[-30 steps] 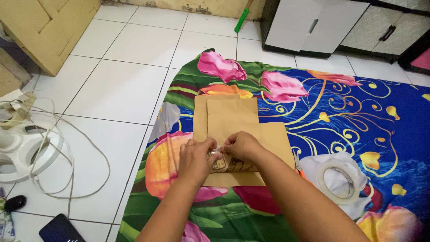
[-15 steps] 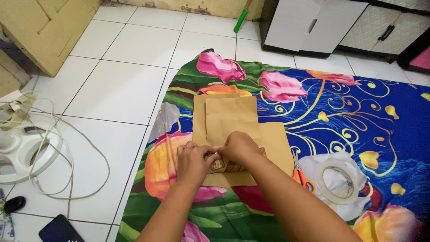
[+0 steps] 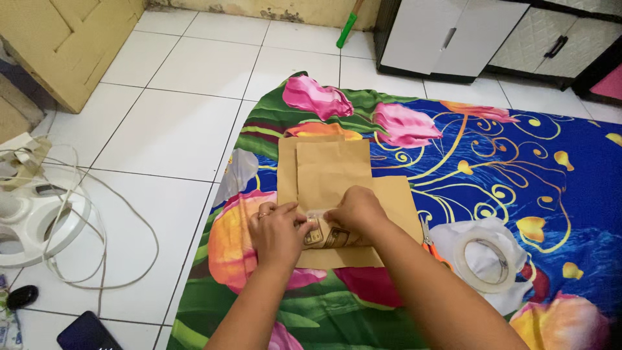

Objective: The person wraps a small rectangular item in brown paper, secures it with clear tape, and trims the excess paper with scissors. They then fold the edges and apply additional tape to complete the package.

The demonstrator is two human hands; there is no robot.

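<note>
Brown paper (image 3: 334, 170), folded into a flat wrap around a small printed packet (image 3: 322, 236), lies on a flowered cloth (image 3: 518, 168) spread over a white tiled floor (image 3: 175, 129). A short strip of clear tape (image 3: 315, 214) is held across the fold, just above the packet. The paper is judged light and thin, creasing easily and liable to tear if pulled hard; the tape is flimsy and sticky, so it is best taken by its two ends and the paper pressed flat beside them. The left hand (image 3: 277, 231) is closed in a pinch on the left end of the strip, a ring showing on one finger. The right hand (image 3: 355, 210) is closed over the right end, fingertips down on the paper. The wrap thus sits directly under and between both hands, its upper flap reaching away from them. To the right, a roll of clear tape (image 3: 484, 260) rests on a white cloth (image 3: 502, 230), with orange-handled scissors (image 3: 431, 245) partly hidden by the right forearm. On the tiles to the left, a white fan base (image 3: 32, 220) and a looped cable (image 3: 123, 259) are seen, with a dark phone (image 3: 87, 334) nearer the bottom edge.
</note>
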